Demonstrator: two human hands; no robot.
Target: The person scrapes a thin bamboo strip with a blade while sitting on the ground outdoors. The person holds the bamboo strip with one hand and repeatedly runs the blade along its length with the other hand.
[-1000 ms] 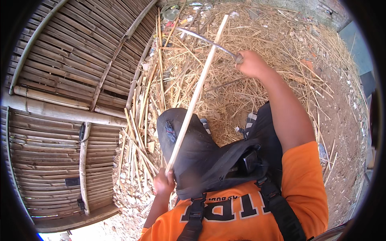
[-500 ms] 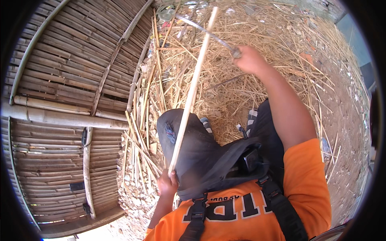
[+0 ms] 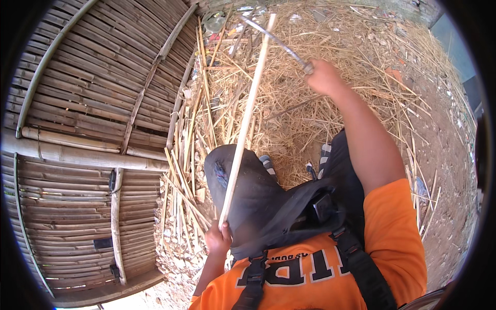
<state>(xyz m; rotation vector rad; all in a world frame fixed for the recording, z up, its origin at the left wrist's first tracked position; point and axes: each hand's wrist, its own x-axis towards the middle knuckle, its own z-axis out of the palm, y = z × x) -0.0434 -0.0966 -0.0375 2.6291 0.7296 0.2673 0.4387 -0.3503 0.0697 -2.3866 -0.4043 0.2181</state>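
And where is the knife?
In the head view, the knife is at the top middle, gripped in the right hand, its blade crossing the pale strip near the strip's upper end.

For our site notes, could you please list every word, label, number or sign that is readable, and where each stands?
Orange shirt: large black, pale-edged lettering, partly covered by black straps; wording not copied here.
Same shirt: smaller black line of lettering, too small to read surely.
Pale strip, blade: no readable text.
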